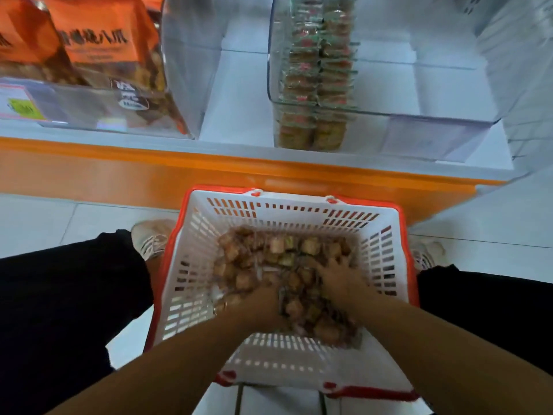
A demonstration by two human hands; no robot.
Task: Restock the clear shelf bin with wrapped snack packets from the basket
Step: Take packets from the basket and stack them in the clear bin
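A white basket with a red rim [299, 205] stands on the floor between my legs, holding a heap of wrapped snack packets [248, 265], brown with some green. Both my hands are down in the heap. My left hand [263, 304] is dug in at the near left with its fingers hidden among blurred packets. My right hand [338, 277] lies on the packets to the right with its fingers spread. On the shelf above, the clear bin [419, 121] has two stacks of the same packets [317, 76] along its left side.
An orange shelf edge [209, 172] runs across in front of the basket. At upper left a second clear bin [89, 115] holds orange snack bags [101, 34]. My shoes [149, 235] stand on white floor tiles beside the basket.
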